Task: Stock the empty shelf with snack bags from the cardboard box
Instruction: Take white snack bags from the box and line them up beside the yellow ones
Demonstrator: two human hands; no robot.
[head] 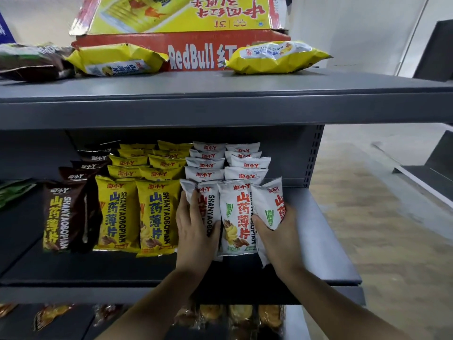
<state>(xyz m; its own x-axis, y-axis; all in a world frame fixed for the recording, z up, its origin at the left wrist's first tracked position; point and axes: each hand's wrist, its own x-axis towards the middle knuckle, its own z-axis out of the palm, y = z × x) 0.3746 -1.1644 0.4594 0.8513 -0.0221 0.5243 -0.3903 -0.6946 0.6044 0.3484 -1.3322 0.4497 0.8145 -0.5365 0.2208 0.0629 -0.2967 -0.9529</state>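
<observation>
On the grey middle shelf stand rows of snack bags: brown, yellow and white. My left hand lies against the front white bag of the left white row, fingers wrapped on its left edge and thumb on its face. My right hand grips another white bag, tilted at the right end of the white rows. A red cardboard box with its yellow flap up sits on the top shelf.
Two yellow bags and a dark bag lie flat on the top shelf beside the box. Bare shelf surface lies right of the white rows. A lower shelf holds packaged goods. Floor and another shelf unit are at right.
</observation>
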